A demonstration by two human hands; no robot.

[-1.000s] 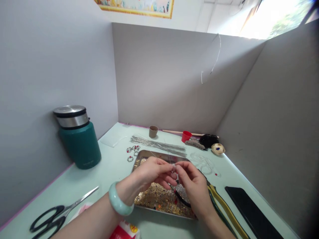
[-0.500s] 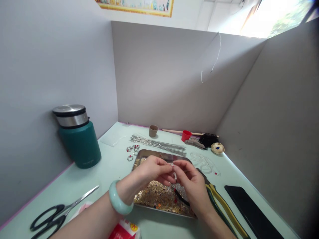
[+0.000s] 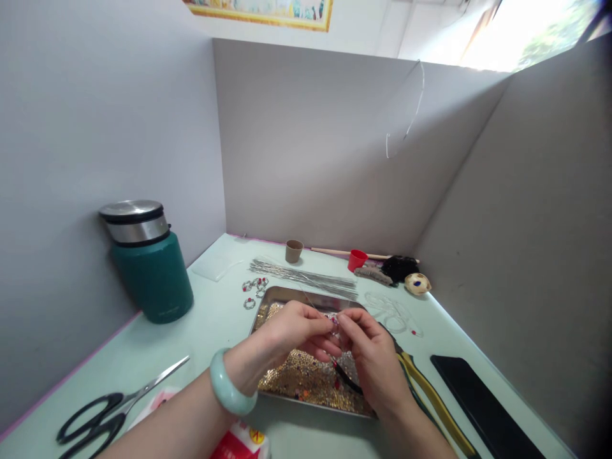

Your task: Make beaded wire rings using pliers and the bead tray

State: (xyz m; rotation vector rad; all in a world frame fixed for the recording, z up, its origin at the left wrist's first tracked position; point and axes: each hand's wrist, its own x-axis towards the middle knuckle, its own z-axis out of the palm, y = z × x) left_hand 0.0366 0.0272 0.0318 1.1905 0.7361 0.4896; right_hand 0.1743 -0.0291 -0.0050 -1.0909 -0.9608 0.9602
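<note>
Over a metal tray (image 3: 329, 411) of gold and silver beads, my two hands meet. My left hand (image 3: 303, 328) pinches a thin beaded wire (image 3: 333, 322), whose bare end sticks up toward the back. Small pinkish beads show between the fingertips, though their exact form is too small to make out. Thumb and forefinger of my right hand (image 3: 375, 350) are closed at the other side of the beads; whether they grip the wire is hard to see. Pliers with dark handles (image 3: 349, 379) lie in the tray, partly under my right hand.
Several beaded rings (image 3: 249, 304) and a bundle of wires (image 3: 301, 276) lie behind the tray. Left are scissors (image 3: 122, 411) and a green flask (image 3: 155, 274). Large yellow-green pliers (image 3: 435, 401) and a black case (image 3: 478, 398) are right. A red cup (image 3: 357, 260) stands at the back.
My right fingertips have shifted slightly right, and a small gap has opened between the hands, showing more of the beads. The wire end has tilted a little left.
</note>
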